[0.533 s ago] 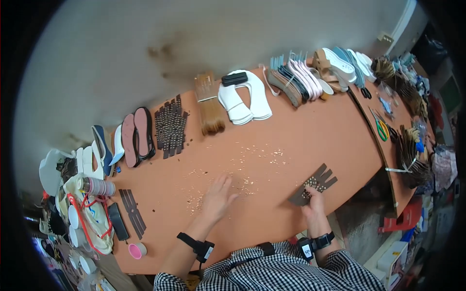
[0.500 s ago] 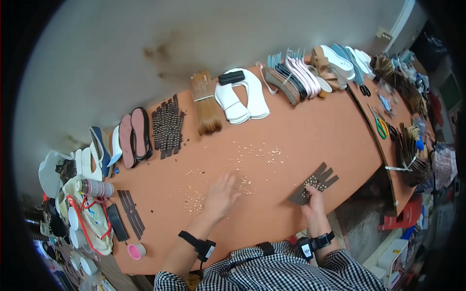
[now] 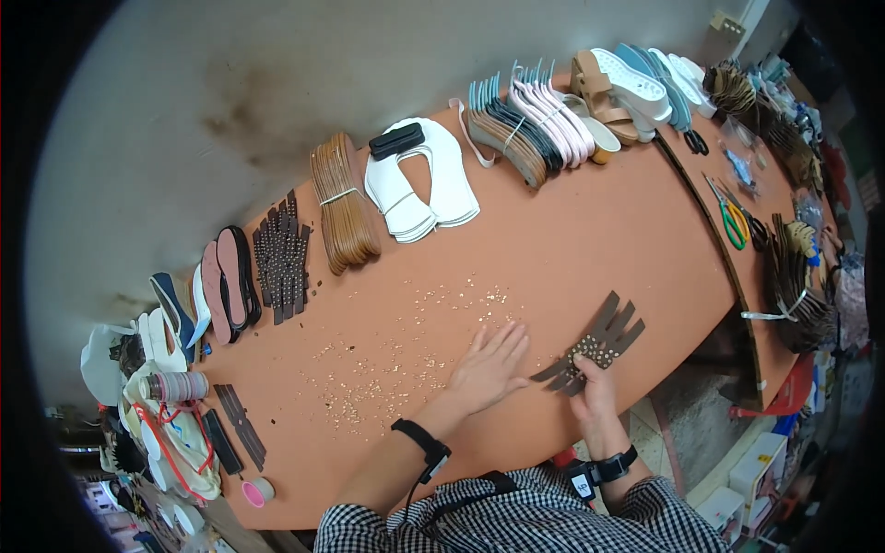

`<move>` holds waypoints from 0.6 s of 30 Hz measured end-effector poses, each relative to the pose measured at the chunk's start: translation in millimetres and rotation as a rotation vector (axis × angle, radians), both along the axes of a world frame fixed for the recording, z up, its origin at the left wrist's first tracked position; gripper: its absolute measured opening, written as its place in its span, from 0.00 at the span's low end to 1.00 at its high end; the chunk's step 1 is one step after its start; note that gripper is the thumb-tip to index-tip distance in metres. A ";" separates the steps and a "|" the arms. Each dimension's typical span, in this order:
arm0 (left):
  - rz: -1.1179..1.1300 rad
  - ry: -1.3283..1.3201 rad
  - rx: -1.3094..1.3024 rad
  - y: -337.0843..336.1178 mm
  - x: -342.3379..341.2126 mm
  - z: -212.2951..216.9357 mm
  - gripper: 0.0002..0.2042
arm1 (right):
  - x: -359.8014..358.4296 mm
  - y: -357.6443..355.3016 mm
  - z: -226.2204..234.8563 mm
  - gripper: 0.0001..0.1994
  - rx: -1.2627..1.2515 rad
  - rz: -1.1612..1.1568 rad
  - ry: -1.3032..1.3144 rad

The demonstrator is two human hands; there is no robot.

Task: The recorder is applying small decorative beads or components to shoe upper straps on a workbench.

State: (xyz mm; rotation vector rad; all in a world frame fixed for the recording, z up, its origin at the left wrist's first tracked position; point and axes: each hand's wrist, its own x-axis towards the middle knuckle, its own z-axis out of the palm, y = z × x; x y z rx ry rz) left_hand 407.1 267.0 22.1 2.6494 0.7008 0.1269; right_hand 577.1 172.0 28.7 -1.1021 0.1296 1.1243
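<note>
My right hand (image 3: 593,392) grips a dark brown studded shoe upper (image 3: 599,347), cut into strips, by its lower part, with the thumb on top. Small gold studs dot its middle, and its strips fan out up and down. Palm down, my left hand (image 3: 487,370) lies on or just over the orange tabletop (image 3: 608,221), fingers stretched out and nothing held. It is just left of the shoe upper. To the left of that hand, many loose gold studs (image 3: 359,392) are scattered over the table.
Along the back stand studded dark strips (image 3: 281,263), a tied brown bundle (image 3: 345,207), white shaped pieces (image 3: 442,184) and sandals (image 3: 604,97). At left are dark cut strips (image 3: 240,426) and a pink-lined cup (image 3: 258,492). Scissors (image 3: 734,226) lie at right, beyond the table's dark edge.
My left hand has moved right across the table, nearer to the shoe upper. The right hand still holds the upper, now turned a little. The whole view has shifted slightly.
</note>
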 end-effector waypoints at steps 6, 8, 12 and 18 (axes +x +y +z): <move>0.122 0.085 -0.033 -6.2 -60.9 10.7 0.33 | -30.2 22.2 11.3 0.14 -0.023 0.214 0.105; 0.172 0.107 -0.030 -12.3 -86.1 14.8 0.33 | -42.1 25.1 2.1 0.14 -0.031 0.264 0.132; 0.325 0.168 -0.010 -28.6 -135.6 20.0 0.33 | -51.4 35.4 13.7 0.15 0.006 0.300 0.182; 0.421 0.143 -0.004 -56.6 -168.3 24.5 0.32 | -12.6 34.4 15.4 0.17 0.026 0.206 0.181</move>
